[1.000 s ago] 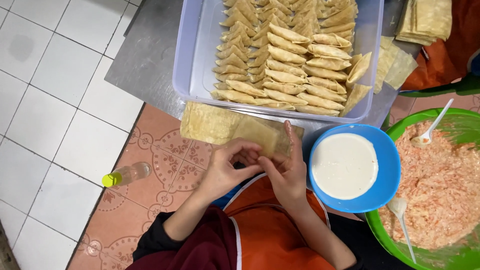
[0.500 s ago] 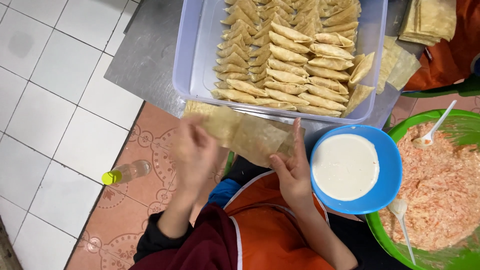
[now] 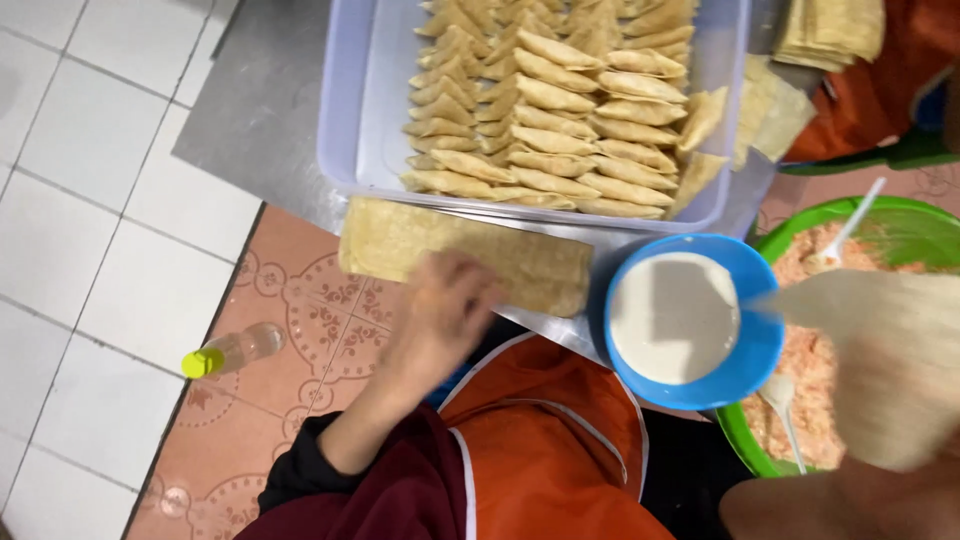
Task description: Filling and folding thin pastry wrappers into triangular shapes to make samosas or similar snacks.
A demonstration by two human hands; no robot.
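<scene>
My left hand (image 3: 447, 308) is blurred and rests on the near edge of a flat stack of pale pastry wrappers (image 3: 395, 240) lying on the metal tray. My right hand (image 3: 900, 490) is at the lower right, mostly hidden behind a blurred pale wrapper sheet (image 3: 885, 360) that it holds up over the green bowl (image 3: 905, 215) of pinkish shredded filling. A blue bowl (image 3: 750, 365) of white paste sits between the two hands. Beyond the stack, a clear plastic tub (image 3: 345, 120) holds several rows of folded pastry triangles (image 3: 560, 110).
White spoons (image 3: 845, 235) lie in the filling. A metal tray (image 3: 265, 130) carries the tub and stack. A small bottle with a yellow cap (image 3: 228, 353) lies on the patterned floor at left. More wrappers (image 3: 830, 30) sit at top right by an orange cloth.
My right hand left the wrapper stack and swung right over the green bowl with a sheet. My left hand came back down onto the stack.
</scene>
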